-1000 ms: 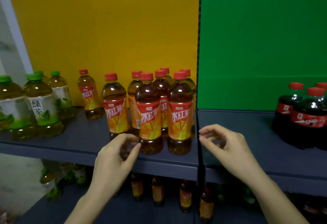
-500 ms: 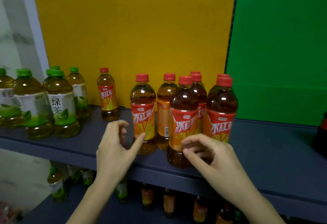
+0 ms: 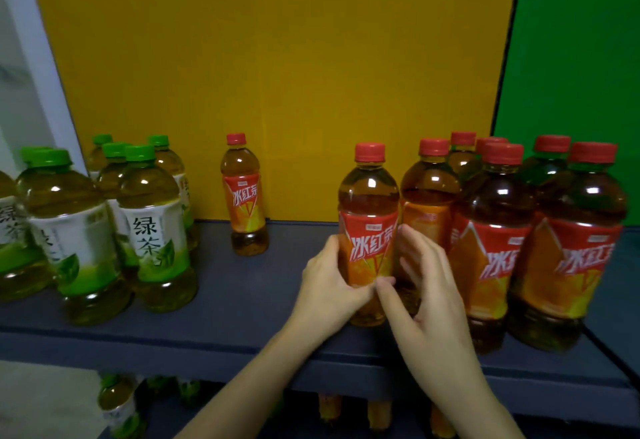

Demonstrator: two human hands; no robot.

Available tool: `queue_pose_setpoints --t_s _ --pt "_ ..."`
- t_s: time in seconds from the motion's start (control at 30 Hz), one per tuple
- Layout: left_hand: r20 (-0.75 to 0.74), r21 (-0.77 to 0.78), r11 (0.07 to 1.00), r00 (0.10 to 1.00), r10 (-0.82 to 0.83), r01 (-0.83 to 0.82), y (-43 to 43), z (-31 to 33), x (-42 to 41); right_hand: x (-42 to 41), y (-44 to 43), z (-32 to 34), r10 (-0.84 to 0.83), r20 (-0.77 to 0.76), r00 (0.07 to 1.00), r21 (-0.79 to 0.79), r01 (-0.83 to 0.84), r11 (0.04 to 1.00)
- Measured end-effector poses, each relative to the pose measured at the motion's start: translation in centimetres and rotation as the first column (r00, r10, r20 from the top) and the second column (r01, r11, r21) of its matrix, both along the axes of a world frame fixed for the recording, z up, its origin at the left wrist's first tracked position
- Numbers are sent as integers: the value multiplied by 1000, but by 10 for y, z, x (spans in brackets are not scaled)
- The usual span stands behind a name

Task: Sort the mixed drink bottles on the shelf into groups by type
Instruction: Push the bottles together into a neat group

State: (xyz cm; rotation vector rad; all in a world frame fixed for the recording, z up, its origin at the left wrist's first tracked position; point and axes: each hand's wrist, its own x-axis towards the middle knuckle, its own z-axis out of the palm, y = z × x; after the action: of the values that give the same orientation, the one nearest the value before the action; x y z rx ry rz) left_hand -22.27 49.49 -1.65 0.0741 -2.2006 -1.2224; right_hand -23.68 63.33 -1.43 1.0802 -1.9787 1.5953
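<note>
Two hands, empty and apart half a second ago, now clasp one red-capped tea bottle (image 3: 369, 210) near the front of the shelf (image 3: 242, 300) — left hand (image 3: 325, 286) wrapping its left side, right hand (image 3: 427, 300) curled round its right. Amber, orange-labelled and upright, it stands just beside its own kind; green-capped bottles (image 3: 152, 223) are grouped well left — sorting looks nearly done.

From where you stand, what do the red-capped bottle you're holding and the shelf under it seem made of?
The bottle looks like clear, glossy plastic: bright highlights, amber drink showing through. Its cap seems matte red plastic; the label a shiny printed film. The shelf is dull blue-grey, maybe painted metal or board; I cannot tell.
</note>
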Motion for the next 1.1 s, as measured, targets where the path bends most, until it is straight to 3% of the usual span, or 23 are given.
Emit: queue_pose_setpoints --t_s 0.17,0.33,0.37,0.43,0.53,0.67,0.87,0.97,1.1 --pt "9 -15 996 996 -83 84 -30 4 4 -9 -35 8 -12 227 974 77 -6 997" --pt "223 -110 966 953 -207 235 -67 11 15 -20 -55 16 -70 211 975 214 23 977" --pt "204 -100 973 962 -184 208 -77 12 17 -22 -59 17 -72 202 977 227 25 974" --pt "35 -29 1000 999 4 -3 -97 12 17 -28 -65 19 -84 201 976 239 34 971" --pt "-168 51 941 925 340 -336 -122 19 7 -41 -77 20 -80 244 966 222 24 975" --pt "-127 136 861 853 506 -490 -153 29 -18 -60 -92 23 -61 301 952 182 5 983" --pt "49 323 851 905 423 -415 -174 15 -45 -84 -108 25 20 351 936 142 -74 987" --pt "66 330 849 907 415 -413 -173 13 -45 -90 -117 19 19 356 934 125 -68 990" --pt "99 281 910 952 288 -305 -169 11 -44 -90 -124 13 -1 358 934 77 -29 997"
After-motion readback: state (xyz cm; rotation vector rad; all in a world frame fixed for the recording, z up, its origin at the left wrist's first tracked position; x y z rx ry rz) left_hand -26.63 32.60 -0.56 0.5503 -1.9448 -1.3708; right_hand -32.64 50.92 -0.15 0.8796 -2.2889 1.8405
